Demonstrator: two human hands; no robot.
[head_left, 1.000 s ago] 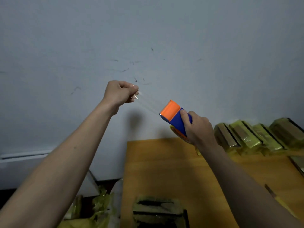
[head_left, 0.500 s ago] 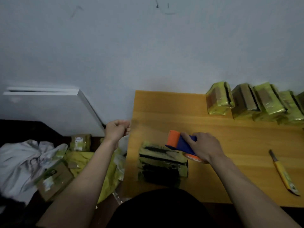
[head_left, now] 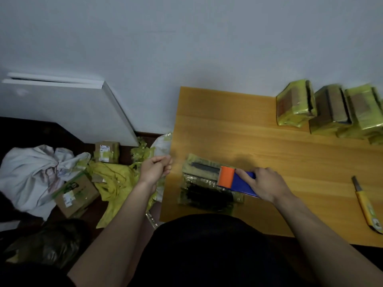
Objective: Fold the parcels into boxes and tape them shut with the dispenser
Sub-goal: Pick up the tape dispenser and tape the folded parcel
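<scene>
Nearby, a wooden table (head_left: 259, 129) abuts the wall (head_left: 186, 38).

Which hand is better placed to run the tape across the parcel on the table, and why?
Right. The right hand already grips the tape dispenser on top of the parcel, while the left hand is curled off the table's left edge.

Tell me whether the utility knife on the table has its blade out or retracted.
Out: the yellow utility knife lies flat on the table, and a dark blade tip sticks out of its far end.
</scene>
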